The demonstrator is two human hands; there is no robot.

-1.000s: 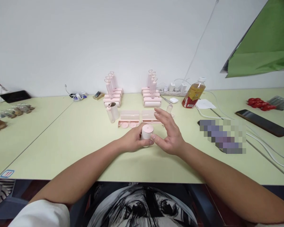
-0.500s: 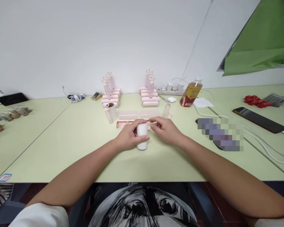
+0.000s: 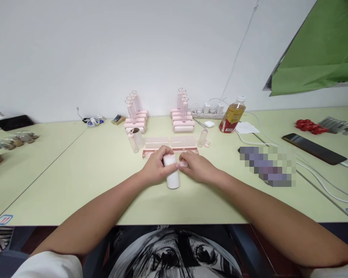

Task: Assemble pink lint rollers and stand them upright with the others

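Note:
My left hand (image 3: 159, 166) is wrapped round a white roll (image 3: 173, 179), thumb across its front and fingers over the top. It leans slightly, its lower end at the tabletop, and pale pink shows at its upper end. Close beside it, my right hand (image 3: 196, 166) pinches a small pale pink piece (image 3: 183, 163) whose exact kind I cannot make out. Behind my hands lie two translucent pink covers (image 3: 156, 142) and open pink cases (image 3: 193, 150). A roll with a brown cardboard core (image 3: 138, 139) stands by a pink tube (image 3: 132, 143) on the left.
Pink cases (image 3: 135, 125) lie in two rows at the back, with heart-topped tubes (image 3: 185, 112) upright behind them. A clear tube (image 3: 203, 138) stands right of the covers. Farther right are a drink bottle (image 3: 233, 115), a phone (image 3: 314, 148) and white cables (image 3: 321, 183).
The roll has tilted, its top going left, and dropped slightly towards me. My right hand has moved down and left, and the pink piece in its fingers now shows clearly.

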